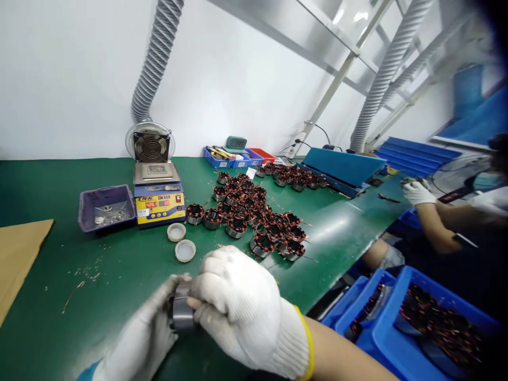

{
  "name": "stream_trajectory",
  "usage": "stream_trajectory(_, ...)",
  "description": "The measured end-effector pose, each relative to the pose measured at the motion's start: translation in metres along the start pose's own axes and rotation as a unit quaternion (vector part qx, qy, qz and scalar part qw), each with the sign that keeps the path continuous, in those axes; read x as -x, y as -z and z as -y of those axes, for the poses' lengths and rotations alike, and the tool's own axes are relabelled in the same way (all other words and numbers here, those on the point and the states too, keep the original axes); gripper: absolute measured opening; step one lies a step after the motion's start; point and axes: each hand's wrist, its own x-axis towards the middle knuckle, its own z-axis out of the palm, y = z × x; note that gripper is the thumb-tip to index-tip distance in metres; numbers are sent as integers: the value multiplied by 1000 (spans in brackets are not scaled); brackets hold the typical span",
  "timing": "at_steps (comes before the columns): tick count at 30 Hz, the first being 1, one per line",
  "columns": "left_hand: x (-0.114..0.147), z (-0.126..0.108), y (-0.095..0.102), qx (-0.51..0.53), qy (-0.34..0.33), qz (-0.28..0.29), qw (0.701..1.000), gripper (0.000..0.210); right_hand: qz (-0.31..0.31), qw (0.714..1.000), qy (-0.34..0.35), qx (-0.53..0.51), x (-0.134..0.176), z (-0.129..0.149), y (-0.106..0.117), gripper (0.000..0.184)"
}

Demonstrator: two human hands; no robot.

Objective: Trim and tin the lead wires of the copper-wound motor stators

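A grey metal stator is gripped in my gloved left hand, low over the near part of the bench. My right hand, in a white glove with a yellow cuff, is closed at the stator's right upper edge, its fingertips pressed together there. Whatever those fingertips pinch is hidden behind the glove. Just beyond my hands lie two small round white caps. Several stators wound with copper wire are grouped farther right, loose wire ends sticking out.
A lit yellow-and-blue soldering station stands behind, beside a purple tray of scraps. Cardboard lies on the left. Blue bins of stators stand below the bench's right edge. A co-worker's gloved hand works at far right.
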Motion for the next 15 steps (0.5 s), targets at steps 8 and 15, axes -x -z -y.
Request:
stream_trajectory(8,-12,-10,0,-9,40,-2,999,43,-11,997,38,-62,-13,6,6,14)
stream_trajectory(15,6,-8,-9,-28,34,93,995,46,-17,999,35,-11,-8,-5,7,8)
